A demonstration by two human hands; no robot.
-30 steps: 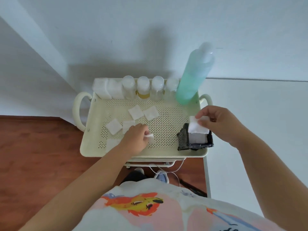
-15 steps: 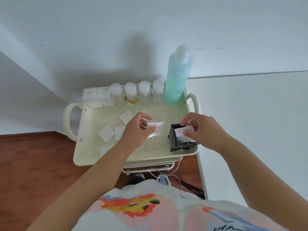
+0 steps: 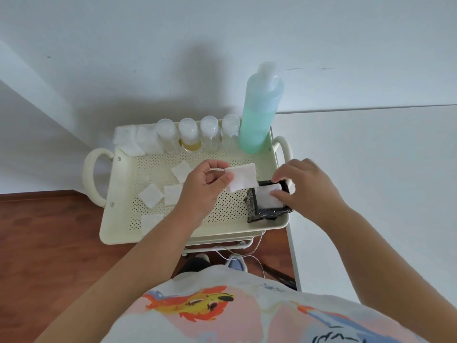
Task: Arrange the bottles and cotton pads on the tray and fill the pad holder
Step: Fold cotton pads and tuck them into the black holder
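Observation:
A cream perforated tray (image 3: 230, 209) tops a small cart. My left hand (image 3: 202, 189) pinches a white cotton pad (image 3: 243, 176) just above and left of the black pad holder (image 3: 268, 214) at the tray's front right corner. My right hand (image 3: 305, 184) rests over the holder, fingertips pressing on the white pads (image 3: 265, 198) inside it. Several loose pads (image 3: 150, 195) lie on the tray's left half. Along the back edge stand several small clear bottles (image 3: 189, 138), a tall green bottle (image 3: 259, 112) and stacked pads (image 3: 134, 141).
The cart has cream loop handles (image 3: 92, 179) on both sides. A white table (image 3: 383, 194) adjoins the cart's right side. A white wall is behind, wooden floor (image 3: 49, 243) to the left. A white cable (image 3: 237, 253) and shoes show below the tray.
My left hand picked a pad off the tray and carried it right toward the holder. My right hand lowered its pad into the holder and now presses on it.

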